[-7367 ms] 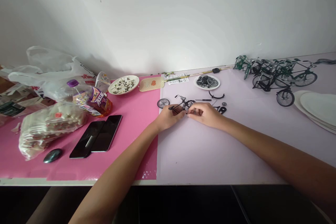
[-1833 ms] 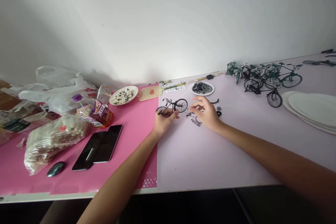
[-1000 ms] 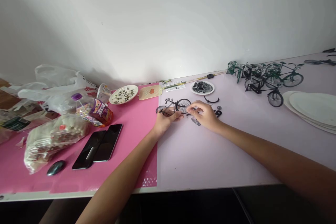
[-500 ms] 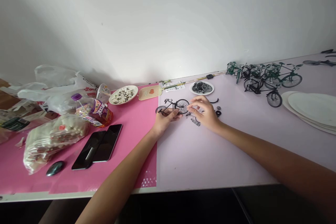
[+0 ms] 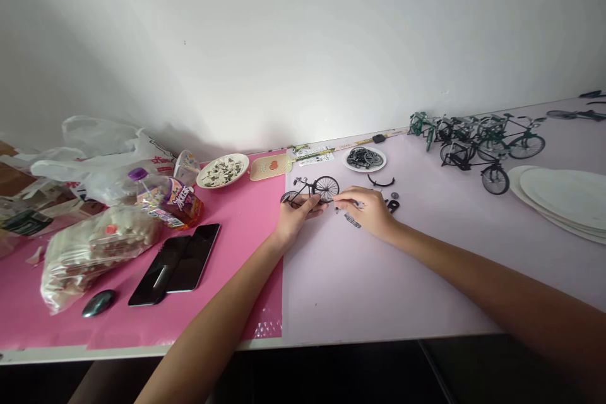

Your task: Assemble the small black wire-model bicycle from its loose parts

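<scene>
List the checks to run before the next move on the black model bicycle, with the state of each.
1. Left hand steadies the black model bicycle: ok, fingers rest on its frame.
2. Right hand pinches a small part: cannot tell, too small to make out.
3. Bicycle upright on the table: ok.
4. Loose black parts within reach: ok, they lie just beyond the right hand.
5. Plate of spare wheels apart from the hands: ok.
6. Finished green bicycles out of the way: ok, far right.
</scene>
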`<state>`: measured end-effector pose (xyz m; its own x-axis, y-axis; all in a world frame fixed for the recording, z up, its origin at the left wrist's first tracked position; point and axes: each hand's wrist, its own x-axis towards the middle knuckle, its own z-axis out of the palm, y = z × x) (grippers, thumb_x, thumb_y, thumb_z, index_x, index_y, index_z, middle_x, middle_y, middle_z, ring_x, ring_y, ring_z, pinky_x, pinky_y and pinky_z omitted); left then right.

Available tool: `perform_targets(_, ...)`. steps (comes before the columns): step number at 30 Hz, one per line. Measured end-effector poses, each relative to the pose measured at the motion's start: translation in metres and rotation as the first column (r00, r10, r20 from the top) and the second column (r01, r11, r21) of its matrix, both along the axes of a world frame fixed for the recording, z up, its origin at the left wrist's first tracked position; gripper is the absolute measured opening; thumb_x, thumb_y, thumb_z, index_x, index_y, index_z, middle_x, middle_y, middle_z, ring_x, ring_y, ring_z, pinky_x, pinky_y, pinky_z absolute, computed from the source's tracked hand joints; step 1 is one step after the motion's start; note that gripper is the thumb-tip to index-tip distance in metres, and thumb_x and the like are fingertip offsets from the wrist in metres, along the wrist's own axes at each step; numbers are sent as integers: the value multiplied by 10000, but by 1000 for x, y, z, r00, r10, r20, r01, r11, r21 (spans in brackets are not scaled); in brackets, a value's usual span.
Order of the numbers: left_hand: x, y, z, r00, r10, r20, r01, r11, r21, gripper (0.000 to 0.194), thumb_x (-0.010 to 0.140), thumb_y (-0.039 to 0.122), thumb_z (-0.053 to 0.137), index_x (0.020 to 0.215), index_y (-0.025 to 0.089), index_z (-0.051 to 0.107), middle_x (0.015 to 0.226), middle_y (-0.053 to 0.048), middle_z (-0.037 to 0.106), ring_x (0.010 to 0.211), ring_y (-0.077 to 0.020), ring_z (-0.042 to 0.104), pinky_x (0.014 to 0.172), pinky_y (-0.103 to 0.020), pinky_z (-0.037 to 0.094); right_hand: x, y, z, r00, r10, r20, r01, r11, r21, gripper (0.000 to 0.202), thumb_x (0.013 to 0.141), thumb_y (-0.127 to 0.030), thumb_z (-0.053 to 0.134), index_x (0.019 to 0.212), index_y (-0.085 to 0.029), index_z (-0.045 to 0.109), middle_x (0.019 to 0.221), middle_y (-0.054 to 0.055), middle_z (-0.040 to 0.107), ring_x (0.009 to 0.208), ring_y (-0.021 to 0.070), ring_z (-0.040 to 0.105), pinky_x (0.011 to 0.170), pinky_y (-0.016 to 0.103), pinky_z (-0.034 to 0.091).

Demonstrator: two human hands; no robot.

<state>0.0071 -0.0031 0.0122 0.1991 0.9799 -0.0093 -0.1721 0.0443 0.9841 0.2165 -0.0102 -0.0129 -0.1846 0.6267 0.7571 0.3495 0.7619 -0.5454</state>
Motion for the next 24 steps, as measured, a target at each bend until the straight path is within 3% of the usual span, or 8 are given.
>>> perform_targets(8, 4, 0, -4, 999, -49, 12, 49, 998, -26, 475, 681, 528, 901, 886, 118, 776, 922, -110, 797, 888, -243, 765, 947, -430, 611, -9, -8, 6, 1000, 7, 4, -7, 992, 125, 85, 949, -242, 719, 930, -231, 801, 837, 58, 771, 724, 182, 708, 679, 314, 590)
perform_targets(14, 4, -3, -1, 997, -74, 18, 75, 995, -59, 454, 663, 490, 917, 895, 121, 793, 942, -102, 793, 928, -243, 755, 942, -404, 608, -11, -10, 7, 998, -50, 24, 47, 992, 115, 83, 922, -300, 762, 888, -228, 786, 812, 51, 767, 648, 164, 669, 593, 294, 563)
perform_targets(24, 1, -5, 5, 989, -151, 6, 150, 981, -124, 412, 694, 408, 893, 952, 101, 797, 995, -134, 795, 965, -235, 739, 958, -377, 593, -13, -13, 8, 997, -77, -18, 79, 984, 159, 21, 896, -227, 780, 906, -233, 762, 826, 44, 779, 676, 172, 686, 565, 290, 533)
